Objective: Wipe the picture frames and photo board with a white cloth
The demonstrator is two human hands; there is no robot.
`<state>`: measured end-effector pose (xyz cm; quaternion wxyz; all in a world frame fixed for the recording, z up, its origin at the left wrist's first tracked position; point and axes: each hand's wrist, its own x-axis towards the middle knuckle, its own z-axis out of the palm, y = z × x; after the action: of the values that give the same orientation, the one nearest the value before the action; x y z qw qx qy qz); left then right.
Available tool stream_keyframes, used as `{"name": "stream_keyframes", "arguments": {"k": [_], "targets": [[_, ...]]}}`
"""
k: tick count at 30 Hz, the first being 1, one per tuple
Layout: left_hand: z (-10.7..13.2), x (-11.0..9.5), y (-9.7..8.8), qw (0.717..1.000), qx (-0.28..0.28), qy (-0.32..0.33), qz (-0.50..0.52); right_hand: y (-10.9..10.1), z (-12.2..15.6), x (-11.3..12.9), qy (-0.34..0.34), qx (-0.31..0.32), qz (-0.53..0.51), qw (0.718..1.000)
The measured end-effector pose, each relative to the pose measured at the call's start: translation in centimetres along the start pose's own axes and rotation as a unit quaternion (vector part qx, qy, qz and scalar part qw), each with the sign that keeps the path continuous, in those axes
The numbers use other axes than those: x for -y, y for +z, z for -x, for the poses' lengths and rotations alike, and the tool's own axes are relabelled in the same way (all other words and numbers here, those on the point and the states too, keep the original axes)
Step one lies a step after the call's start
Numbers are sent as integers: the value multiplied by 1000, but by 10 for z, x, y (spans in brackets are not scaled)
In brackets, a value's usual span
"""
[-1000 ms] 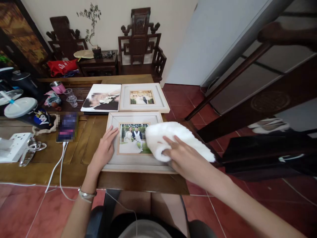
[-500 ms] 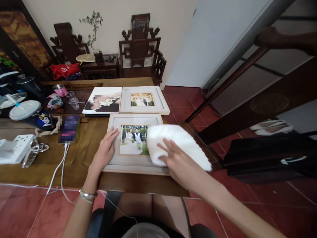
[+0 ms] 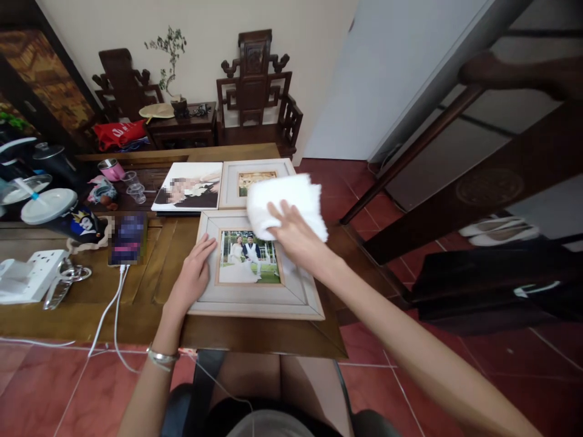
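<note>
A light wooden picture frame [image 3: 310, 311] lies on the table with a photo of two people behind its pale mat. My left hand [image 3: 195, 270] rests on its left side, fingers stretched over the border. Folded thick and fluffy, a white cloth [image 3: 305, 197] is in the grip of my right hand [image 3: 294, 233], over the upper right corner of this frame. The cloth also covers part of a second picture frame [image 3: 231, 182] behind it. Left of that second frame lies a photo panel [image 3: 200, 188], partly blurred.
On the wooden table [image 3: 255, 337] at left are a phone [image 3: 127, 238] with white cables, a power strip [image 3: 40, 276], a clear hair claw [image 3: 64, 280], a lidded cup [image 3: 52, 205] and a pink mug [image 3: 111, 169]. A dark wooden chair [image 3: 410, 218] stands at right.
My right hand has moved the white cloth up and left, from the frame's right side to its upper right corner. The frame's lower right corner is now uncovered. My left hand stays in place.
</note>
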<state>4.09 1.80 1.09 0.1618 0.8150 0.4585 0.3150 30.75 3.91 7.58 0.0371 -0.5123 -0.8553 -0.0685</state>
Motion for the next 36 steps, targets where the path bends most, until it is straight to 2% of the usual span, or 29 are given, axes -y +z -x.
{"name": "stream_keyframes", "arguments": {"k": [2, 4, 10, 13, 15, 17, 23, 26, 29, 33, 36], "targets": [[0, 0, 0, 1000, 1, -2, 2, 7, -6, 14, -26, 57, 14, 998], [0, 0, 1, 1000, 0, -5, 3, 7, 4, 29, -37, 83, 17, 996], [1, 0, 4, 1000, -1, -25, 2, -16, 83, 65, -100, 134, -45, 985], [0, 0, 5, 1000, 2, -29, -4, -24, 105, 77, -119, 137, -98, 978], [-1, 1, 6, 1000, 5, -27, -7, -22, 103, 79, -104, 138, -122, 977], [-1, 2, 6, 1000, 7, -22, -5, -14, 89, 75, -71, 119, -131, 982], [-1, 3, 5, 1000, 1, -15, 13, 21, 13, 30, 12, 1, -78, 997], [-1, 3, 5, 1000, 1, -18, 20, 22, -9, 21, -3, 33, -50, 998], [0, 4, 5, 1000, 0, -19, 25, 8, 1, 34, -32, 98, -51, 993], [1, 4, 7, 999, -8, -30, 23, -29, 49, 62, -76, 200, -97, 972], [1, 3, 7, 999, -4, -32, 14, -48, 80, 77, -135, 238, -139, 952]]}}
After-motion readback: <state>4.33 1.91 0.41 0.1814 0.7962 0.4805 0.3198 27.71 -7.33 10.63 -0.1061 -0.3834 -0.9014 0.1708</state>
